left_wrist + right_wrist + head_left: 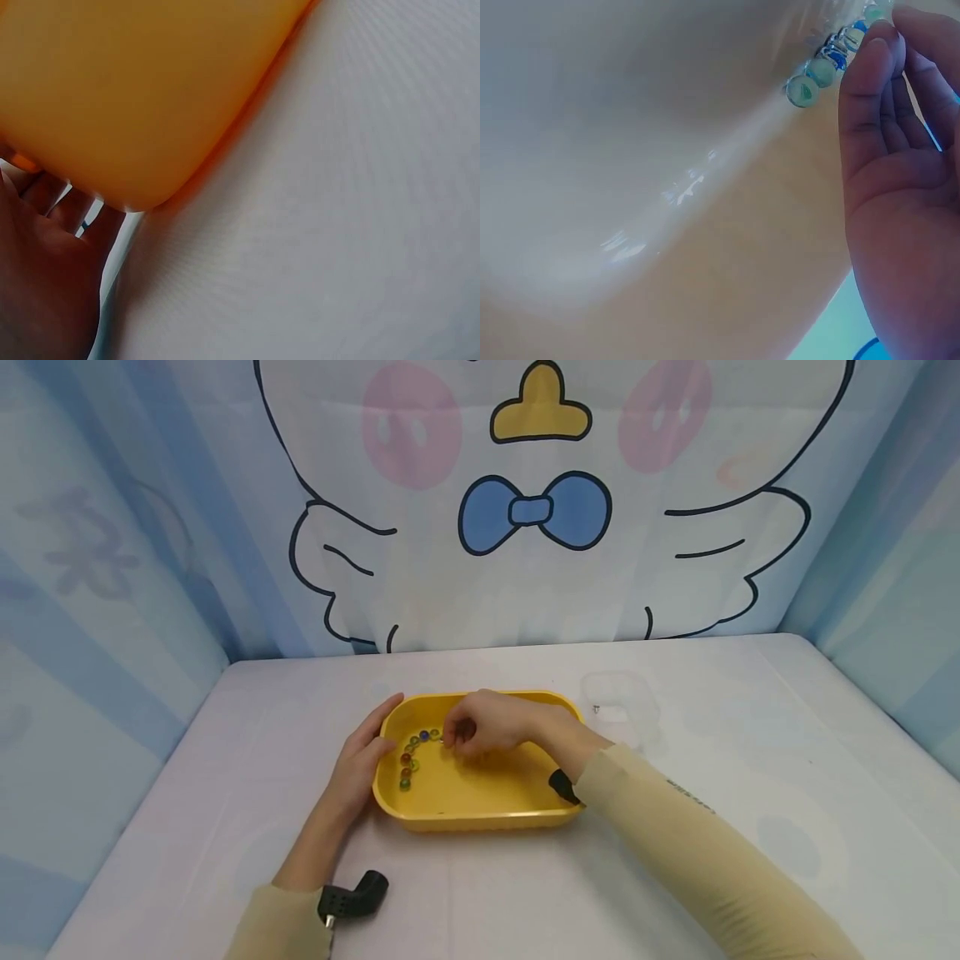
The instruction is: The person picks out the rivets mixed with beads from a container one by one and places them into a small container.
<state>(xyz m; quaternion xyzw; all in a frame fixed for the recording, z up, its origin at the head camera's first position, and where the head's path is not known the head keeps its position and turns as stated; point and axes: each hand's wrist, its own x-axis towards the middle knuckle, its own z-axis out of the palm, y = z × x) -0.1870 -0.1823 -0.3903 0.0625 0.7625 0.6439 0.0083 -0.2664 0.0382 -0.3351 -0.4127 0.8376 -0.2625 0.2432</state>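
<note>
A yellow tray [480, 822] sits on the table, and several glass marbles [406, 758] form a curved line inside its left part. My left hand [360, 764] holds the tray's left side, thumb at the rim and fingers along the outer wall. In the left wrist view that hand [49, 255] lies against the tray's outside [150, 90]. Over the tray, my right hand [487, 722] pinches at the upper end of the marble line. The right wrist view shows its fingertips together beside the marbles [802, 91]; the pinched marble is mostly hidden.
A clear plastic container [637, 693] stands on the table behind the tray's right end, with a tiny dark speck [596, 708] by it. Black wrist cameras [356, 897] are on both arms. A printed curtain [525, 585] hangs behind the white table [712, 735].
</note>
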